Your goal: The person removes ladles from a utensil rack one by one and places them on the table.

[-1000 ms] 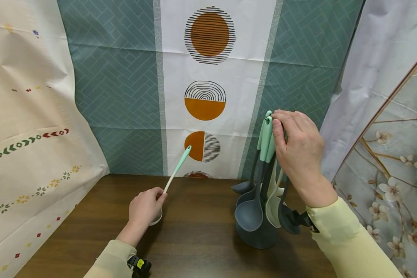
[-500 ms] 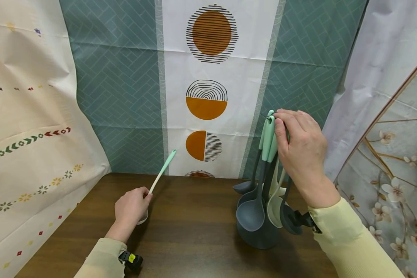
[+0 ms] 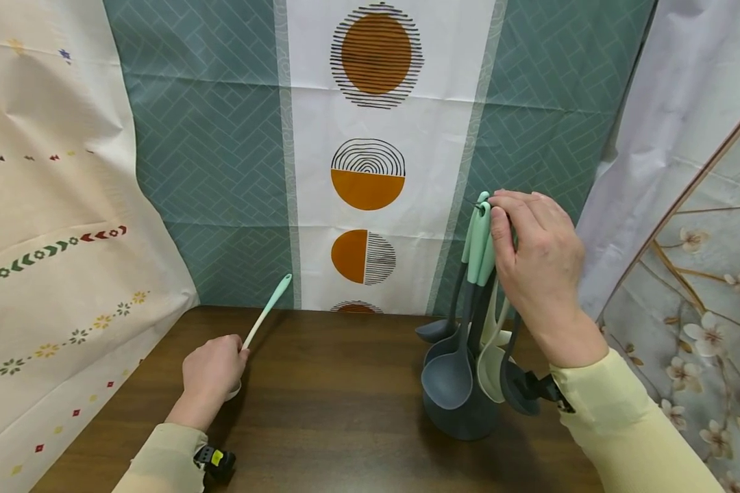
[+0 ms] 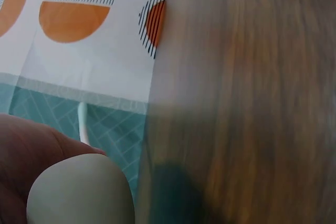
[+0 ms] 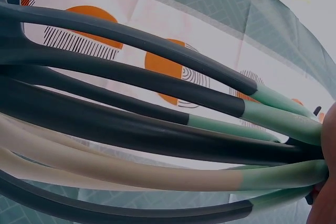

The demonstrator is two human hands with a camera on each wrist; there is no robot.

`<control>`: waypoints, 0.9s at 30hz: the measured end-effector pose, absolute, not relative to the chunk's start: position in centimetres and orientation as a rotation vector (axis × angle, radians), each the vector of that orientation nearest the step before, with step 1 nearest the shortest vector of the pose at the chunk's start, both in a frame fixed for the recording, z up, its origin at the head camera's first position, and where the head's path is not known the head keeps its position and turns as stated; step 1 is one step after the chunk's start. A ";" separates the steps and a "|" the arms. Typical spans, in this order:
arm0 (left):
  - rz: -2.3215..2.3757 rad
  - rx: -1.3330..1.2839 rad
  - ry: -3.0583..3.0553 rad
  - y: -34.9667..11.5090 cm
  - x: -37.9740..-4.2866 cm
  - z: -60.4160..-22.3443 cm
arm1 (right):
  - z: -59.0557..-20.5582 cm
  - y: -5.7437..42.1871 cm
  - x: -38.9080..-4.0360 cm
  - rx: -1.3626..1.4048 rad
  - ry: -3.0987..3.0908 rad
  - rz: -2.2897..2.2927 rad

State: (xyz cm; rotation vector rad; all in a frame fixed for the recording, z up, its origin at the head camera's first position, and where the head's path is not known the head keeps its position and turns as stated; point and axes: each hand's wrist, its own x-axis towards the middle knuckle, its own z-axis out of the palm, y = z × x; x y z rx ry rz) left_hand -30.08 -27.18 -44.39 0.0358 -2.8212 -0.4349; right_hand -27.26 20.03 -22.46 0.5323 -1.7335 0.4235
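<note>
In the head view my left hand (image 3: 212, 373) grips a cream spoon (image 3: 257, 330) with a mint handle end, low over the left of the table. The handle points up and away. The rounded back of the spoon's head (image 4: 81, 190) fills the bottom of the left wrist view. At the right, my right hand (image 3: 539, 267) holds the top of a dark utensil stand (image 3: 462, 419), fingers curled over it and the thumb beside the handle ends. A grey ladle (image 3: 447, 380) and other grey and cream utensils hang around it. Their mint handles (image 5: 281, 121) meet at my hand in the right wrist view.
The brown wooden table (image 3: 339, 411) runs back to a hanging teal and white cloth (image 3: 222, 171) with orange circles. A cream patterned cloth (image 3: 55, 226) drapes along the left. Flowered fabric (image 3: 697, 329) hangs close to my right arm.
My left hand has moved left and slightly towards me with the spoon, away from the stand. My right hand has stayed on the top of the stand.
</note>
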 end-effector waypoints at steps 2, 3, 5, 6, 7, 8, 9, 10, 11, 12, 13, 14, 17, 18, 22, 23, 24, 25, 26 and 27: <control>-0.415 0.034 -2.825 -27.6 -30.0 -44.3 | -22.3 20.0 -27.2 0.532 -1.731 0.425; -0.406 0.034 -2.824 -27.8 -29.9 -44.2 | -22.3 20.0 -27.2 0.530 -1.731 0.425; -0.391 0.041 -2.829 -28.2 -30.0 -44.2 | -22.2 20.1 -27.1 0.526 -1.731 0.427; -0.383 0.043 -2.830 -28.4 -30.0 -44.2 | -22.2 20.1 -27.1 0.525 -1.732 0.428; -0.373 0.044 -2.832 -28.6 -30.0 -44.2 | -22.2 20.1 -27.0 0.523 -1.732 0.428; -0.365 0.046 -2.834 -28.8 -30.0 -44.3 | -22.2 20.1 -27.0 0.522 -1.734 0.428; -0.358 0.048 -2.836 -28.9 -30.0 -44.3 | -22.3 20.1 -27.0 0.521 -1.735 0.430; -0.348 0.049 -2.835 -29.1 -30.0 -44.4 | -22.3 20.1 -27.0 0.522 -1.736 0.431; -0.336 0.047 -2.835 -29.2 -30.0 -44.5 | -22.3 20.1 -27.0 0.523 -1.736 0.430; -0.327 0.049 -2.840 -29.3 -30.0 -44.6 | -22.3 20.1 -27.0 0.524 -1.736 0.430; -0.316 0.049 -2.843 -29.4 -30.0 -44.6 | -22.3 20.1 -27.0 0.525 -1.736 0.430; -0.305 0.050 -2.849 -29.5 -29.9 -44.6 | -22.3 20.0 -27.0 0.525 -1.736 0.431; -0.279 0.058 -2.884 -29.9 -29.8 -44.6 | -22.3 20.0 -27.1 0.525 -1.737 0.435; -0.272 0.066 -2.901 -30.0 -29.8 -44.6 | -22.4 20.0 -27.1 0.523 -1.738 0.438; -0.281 0.107 -2.955 -30.9 -29.8 -44.6 | -22.5 19.9 -27.1 0.520 -1.744 0.442; -0.290 0.118 -2.964 -31.2 -29.8 -44.6 | -22.5 19.9 -27.1 0.521 -1.745 0.443; -0.296 0.129 -2.971 -31.5 -29.8 -44.7 | -22.5 19.9 -27.1 0.521 -1.745 0.443; -0.307 0.138 -2.977 -31.8 -29.8 -44.7 | -22.5 19.9 -27.1 0.520 -1.745 0.444; -0.315 0.143 -2.981 -32.0 -29.9 -44.7 | -22.5 19.9 -27.1 0.518 -1.746 0.444; -0.325 0.153 -2.985 -32.3 -29.9 -44.7 | -22.5 19.9 -27.1 0.516 -1.746 0.444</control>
